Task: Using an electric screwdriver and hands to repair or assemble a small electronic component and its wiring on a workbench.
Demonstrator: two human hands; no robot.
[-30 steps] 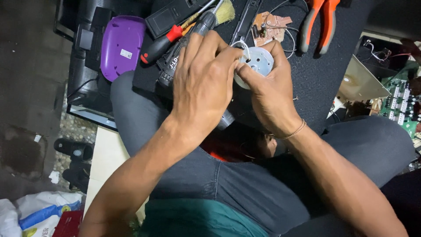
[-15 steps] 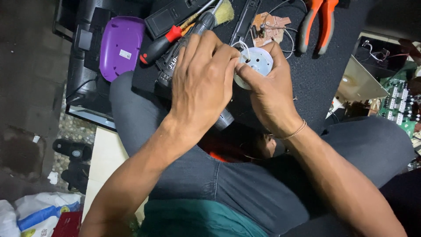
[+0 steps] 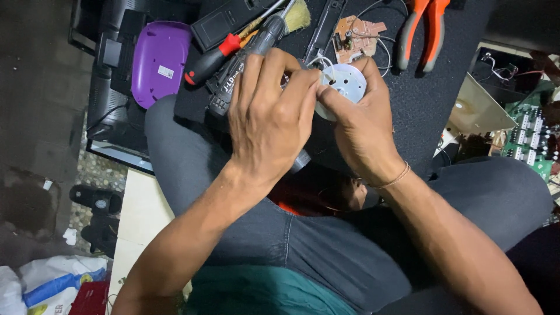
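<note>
My right hand (image 3: pixel 364 131) grips a white round disc-shaped part (image 3: pixel 346 83) from the right, thumb on its face. Thin wires run from the part to a small brown circuit board (image 3: pixel 357 32) on the black mat (image 3: pixel 420 111). My left hand (image 3: pixel 269 122) is curled shut with its fingertips against the disc's left edge. The grey end of a cylindrical tool (image 3: pixel 300 161) sticks out under its palm, and the rest of the tool is hidden. Both hands hover over my lap.
Behind the hands lie a black screwdriver (image 3: pixel 236 73), a red-handled screwdriver (image 3: pixel 213 58), a brush (image 3: pixel 294 14), orange pliers (image 3: pixel 421 32) and a purple device (image 3: pixel 158 58). A green circuit board (image 3: pixel 531 143) sits at right. Sandals (image 3: pixel 96 201) and bags (image 3: pixel 46 286) lie on the floor at left.
Both hands stay together on the white part, with only slight shifts of the fingers.
</note>
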